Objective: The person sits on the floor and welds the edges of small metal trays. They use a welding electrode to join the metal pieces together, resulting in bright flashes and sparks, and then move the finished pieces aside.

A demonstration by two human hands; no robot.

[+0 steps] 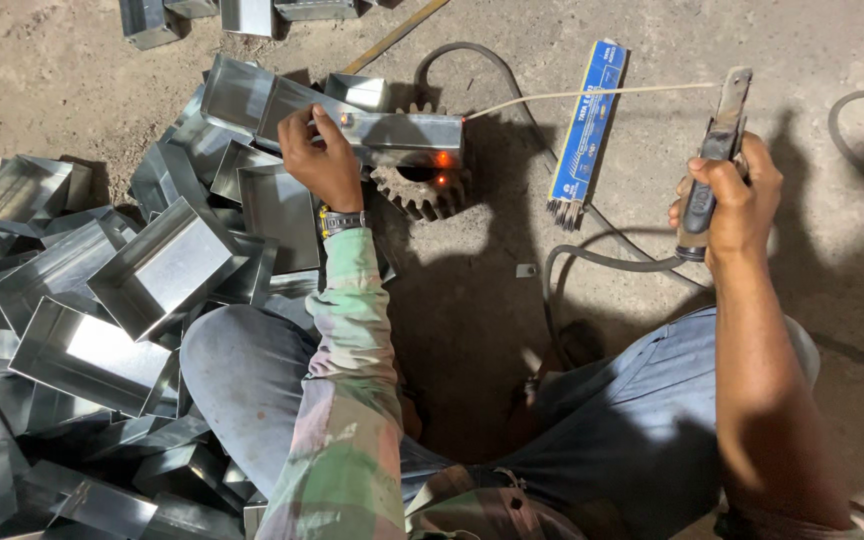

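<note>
Welding rod point(592, 95) crosswise (tip leftward)

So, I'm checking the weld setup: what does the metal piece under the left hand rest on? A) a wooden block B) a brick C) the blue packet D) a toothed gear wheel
D: the metal channel piece held by the left hand sits on a toothed gear wheel, with glowing spots there.

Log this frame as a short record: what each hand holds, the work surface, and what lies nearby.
left hand: steadies a sheet-metal box on a toothed gear
right hand: grips an electrode holder, its welding rod reaching the box
glowing spots: on the gear
nearby: blue electrode packet; heap of metal boxes; concrete floor
</note>
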